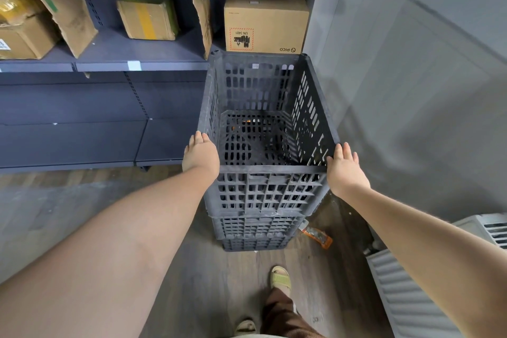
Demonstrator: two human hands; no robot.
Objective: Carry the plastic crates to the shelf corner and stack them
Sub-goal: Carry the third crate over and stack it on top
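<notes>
A black slatted plastic crate [263, 189] sits on top of a stack, with two lower crates [256, 229] showing beneath it on the floor. The stack stands in the corner between the grey shelf unit [109, 49] and the wall [411, 90]. My left hand [201, 155] presses flat against the crate's near left corner, fingers stretched along the side. On the near right corner my right hand [345, 170] lies against the rim, fingers also extended. The top crate is held between both palms and has nothing inside.
Cardboard boxes fill the shelf, one with a PICO label [264, 19] right behind the stack. An orange packet [318, 236] lies on the wood floor at the stack's right. A white ribbed unit [406, 296] stands at lower right. My sandalled foot [280, 278] is just short of the stack.
</notes>
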